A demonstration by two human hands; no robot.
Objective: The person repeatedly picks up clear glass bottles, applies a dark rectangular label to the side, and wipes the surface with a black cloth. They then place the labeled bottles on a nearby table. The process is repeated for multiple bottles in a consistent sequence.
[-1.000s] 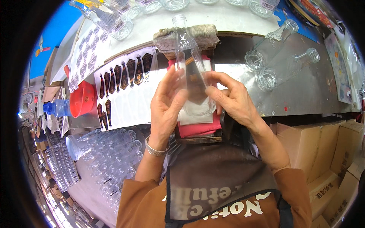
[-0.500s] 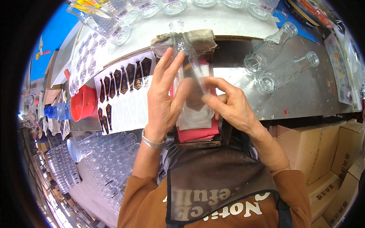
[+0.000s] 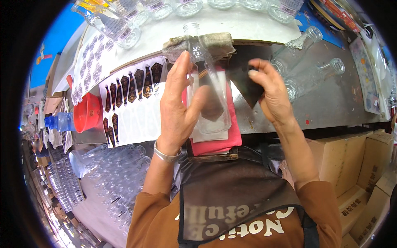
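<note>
A clear glass bottle (image 3: pixel 223 120) lies in front of me, its neck across a rolled grey cloth (image 3: pixel 221 42) and its base toward me. A dark tie-shaped label (image 3: pixel 212 108) shows on or through its body. My left hand (image 3: pixel 178 105) is open along the bottle's left side, fingers stretched out and thumb over the glass; whether it presses on it I cannot tell. To the right of the bottle, my right hand (image 3: pixel 271 91) is closed on a dark flat piece (image 3: pixel 247 87) with a pointed lower corner, blurred by motion.
A sheet of dark labels (image 3: pixel 131 89) lies at left, beside a red bowl (image 3: pixel 88 112). Two clear bottles (image 3: pixel 318 72) lie at right; several labelled bottles (image 3: pixel 188 8) stand at the back. Red and white cloths (image 3: pixel 233 138) lie under the bottle. Cartons (image 3: pixel 331 161) stand lower right.
My right hand has moved right and up, away from the bottle, and the dark flat piece now shows in it. The left fingers have drawn closer together; the bottle has barely moved.
</note>
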